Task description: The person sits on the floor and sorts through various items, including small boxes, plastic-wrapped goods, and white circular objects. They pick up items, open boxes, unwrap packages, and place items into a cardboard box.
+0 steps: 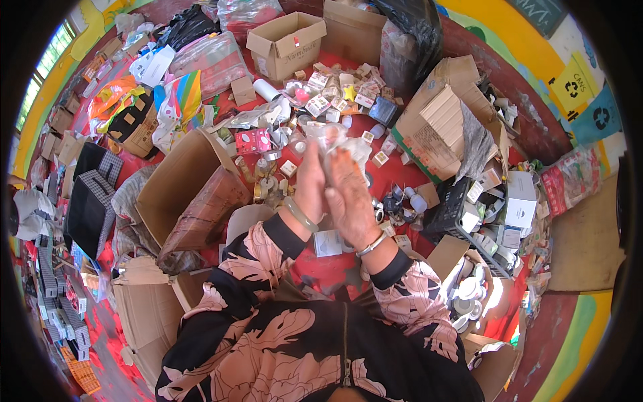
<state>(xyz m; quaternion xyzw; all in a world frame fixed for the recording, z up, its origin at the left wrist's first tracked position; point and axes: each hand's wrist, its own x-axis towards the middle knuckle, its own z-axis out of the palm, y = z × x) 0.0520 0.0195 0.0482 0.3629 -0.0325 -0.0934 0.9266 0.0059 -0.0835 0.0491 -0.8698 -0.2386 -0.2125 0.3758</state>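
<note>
A crumpled whitish, see-through plastic bag (pixel 360 149) sits between my two hands, in front of my chest. My left hand (pixel 310 184) presses on it from the left, with a pale bangle at its wrist. From the right my right hand (pixel 353 201) lies against it, fingers long and close together, a metal bracelet at the wrist. The palms face each other, so part of the bag is hidden. Just beyond lies a pile of small printed boxes (pixel 317 105) on the red floor. A pink box (pixel 252 141) rests to the left of my hands.
A large open cardboard box (pixel 184 181) stands at the left, another carton (pixel 287 47) at the back. On the right are a torn cardboard box (pixel 435 127), a black crate (pixel 445 208) and a box of round white lids (pixel 469 289). Dark bottles (pixel 402 209) lie near my right hand.
</note>
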